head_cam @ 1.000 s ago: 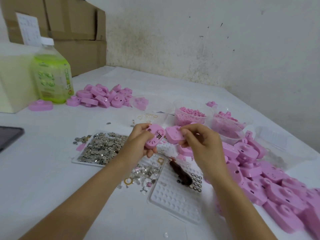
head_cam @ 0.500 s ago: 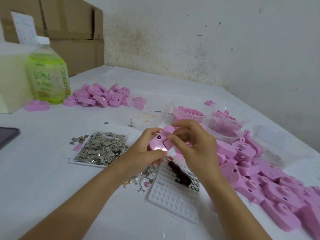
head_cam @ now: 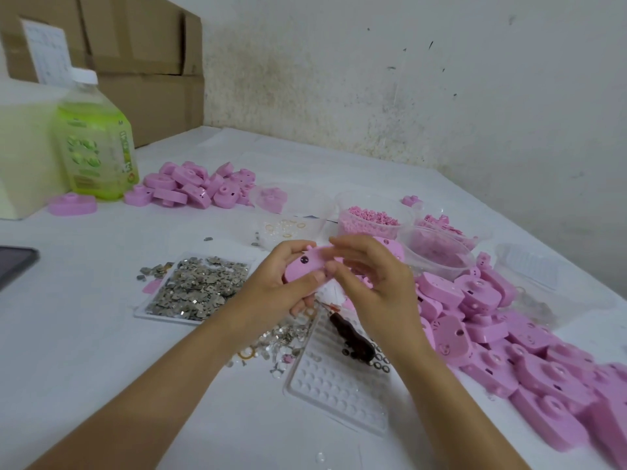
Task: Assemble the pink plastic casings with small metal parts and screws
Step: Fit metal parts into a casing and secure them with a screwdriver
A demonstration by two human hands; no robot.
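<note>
Head view: two bare forearms reach over a white counter covered with small parts
Casing: one pink casing is held up between both hands at the middle of the work area, with a small dark hole on its face
Left hand: the left hand cups the casing from below, fingers curled round it and thumb pressed on its near edge
Right hand: the right hand grips the casing's right end, fingers curled over the top and thumb tip just beside the left thumb
Metal parts: a heap of small silver metal parts lies on a flat tray left of the hands, with a few loose pieces beside it
Below the hands: a clear dimpled tray has a dark brown tool lying across its far end
Right side: a big pile of casings runs along the counter's right edge
Far side: a smaller heap of casings lies near a green bottle, and a clear tub of pink bits stands behind the hands
Background: cardboard boxes against a stained white wall
</note>
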